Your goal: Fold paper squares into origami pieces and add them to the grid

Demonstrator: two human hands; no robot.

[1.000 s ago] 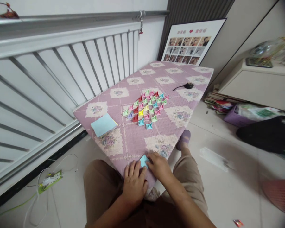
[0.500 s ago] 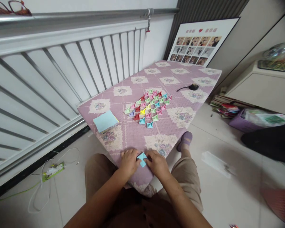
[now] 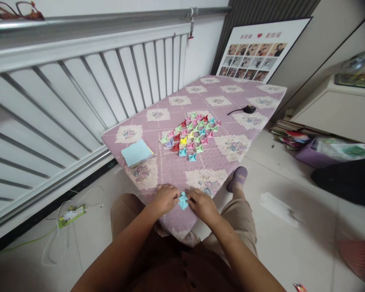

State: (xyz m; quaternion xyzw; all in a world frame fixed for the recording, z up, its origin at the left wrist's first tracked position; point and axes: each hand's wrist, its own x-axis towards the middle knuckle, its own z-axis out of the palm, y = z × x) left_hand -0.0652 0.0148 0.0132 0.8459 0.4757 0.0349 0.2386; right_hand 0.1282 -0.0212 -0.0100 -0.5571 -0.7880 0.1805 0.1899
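A small light-blue folded paper (image 3: pixel 183 201) lies at the near corner of the table, between my two hands. My left hand (image 3: pixel 166 198) pinches its left side with thumb and fingers. On the opposite side, my right hand (image 3: pixel 201 202) grips the right edge, fingers curled. Crease lines meet near the middle of the paper. Beyond my hands, several small folded paper pieces (image 3: pixel 190 136) in pink, green, red, yellow and blue stand in rows. To the left rests a stack of square paper sheets (image 3: pixel 136 153), light blue on top.
A purple floral cloth covers the table (image 3: pixel 170 170). A black object with a short cord (image 3: pixel 248 109) lies toward the far right. White railings (image 3: pixel 109 81) run along the left side. On the floor at left is a power strip (image 3: pixel 72 215) with cables.
The view has shifted slightly. My left hand has changed its hold on the blue paper, moving up along its left side, and the paper's visible folds look different.
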